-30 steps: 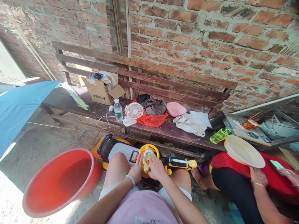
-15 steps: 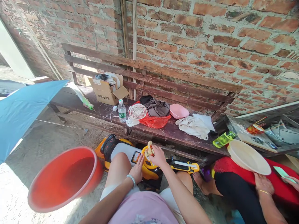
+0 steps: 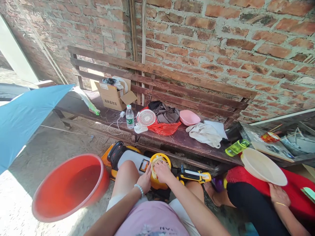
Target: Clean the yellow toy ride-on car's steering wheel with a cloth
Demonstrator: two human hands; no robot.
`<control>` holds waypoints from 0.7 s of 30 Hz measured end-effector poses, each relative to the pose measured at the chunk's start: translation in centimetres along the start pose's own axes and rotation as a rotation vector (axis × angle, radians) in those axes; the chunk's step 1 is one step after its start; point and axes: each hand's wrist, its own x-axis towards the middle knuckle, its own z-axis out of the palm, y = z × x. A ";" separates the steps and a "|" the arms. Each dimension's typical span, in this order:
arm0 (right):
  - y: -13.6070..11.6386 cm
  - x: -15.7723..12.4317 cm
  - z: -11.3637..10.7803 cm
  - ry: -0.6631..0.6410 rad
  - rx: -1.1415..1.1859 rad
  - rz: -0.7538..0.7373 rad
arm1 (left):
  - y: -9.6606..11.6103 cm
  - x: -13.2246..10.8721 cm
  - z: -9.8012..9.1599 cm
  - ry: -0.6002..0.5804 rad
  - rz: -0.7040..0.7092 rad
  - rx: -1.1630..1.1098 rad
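Observation:
A crumpled, cream-coloured cloth (image 3: 154, 163) with reddish patches lies bunched under my right hand (image 3: 162, 171), whose fingers are closed over it. It rests against the yellow ring (image 3: 169, 159), which looks like a steering wheel, on a yellow, black and white machine (image 3: 130, 157) resembling a ride-on toy. My left hand (image 3: 144, 182), with a pale bead bracelet, reaches up to the ring's left edge. Its fingers are stretched out and touch the rim beside the cloth. My knees stand on either side of the ring.
A red basin (image 3: 66, 190) holding water is on the ground at left, near a blue umbrella (image 3: 31, 114). Behind, a wooden bench (image 3: 177, 139) carries a carton (image 3: 110, 98), bottle (image 3: 130, 118), fan (image 3: 146, 117) and pink bowl (image 3: 189, 117). Another person's hand (image 3: 279, 194) touches a cream basin (image 3: 264, 167).
My right hand has pressed lower and flatter over the cloth, which now spreads along the ring's left side. My left hand stays at the rim. The co-worker's green object has shifted right.

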 end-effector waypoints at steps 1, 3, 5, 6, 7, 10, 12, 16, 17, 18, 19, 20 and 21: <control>0.1 -0.4 0.1 0.002 -0.002 -0.011 | 0.0 0.0 0.0 -0.008 -0.001 0.013; 0.3 -1.1 0.2 0.005 -0.009 -0.026 | 0.0 0.0 0.0 -0.020 -0.001 0.037; 0.4 -1.8 0.2 0.003 -0.025 -0.042 | 0.0 -0.1 -0.2 -0.029 -0.004 0.049; 0.5 -2.1 0.1 0.000 -0.034 -0.048 | 0.1 -0.1 -0.2 -0.031 -0.006 0.050; 0.5 -2.4 0.1 -0.003 -0.039 -0.052 | 0.1 -0.1 -0.3 -0.030 -0.008 0.050; 0.8 -3.4 0.1 -0.016 -0.010 -0.043 | 0.2 -0.2 -0.6 -0.019 -0.004 0.046; 1.0 -4.2 0.4 -0.026 0.036 -0.021 | 0.2 -0.2 -0.5 -0.017 -0.001 0.044; 1.2 -6.0 1.2 -0.029 0.158 0.079 | -0.2 0.0 0.1 -0.010 0.002 0.022; 1.0 -6.4 1.4 -0.020 0.192 0.111 | -0.4 0.1 0.3 0.003 0.012 0.010; 0.7 -6.8 1.7 -0.003 0.228 0.143 | -0.6 0.2 0.5 0.022 0.029 -0.003; 0.3 -7.2 1.9 0.018 0.270 0.178 | -0.9 0.3 0.7 0.053 0.048 -0.013; -0.1 -7.7 2.2 0.042 0.323 0.219 | -1.1 0.4 0.8 0.089 0.067 -0.015; -0.4 -8.2 2.6 0.071 0.391 0.265 | -1.2 0.4 0.8 0.130 0.080 -0.011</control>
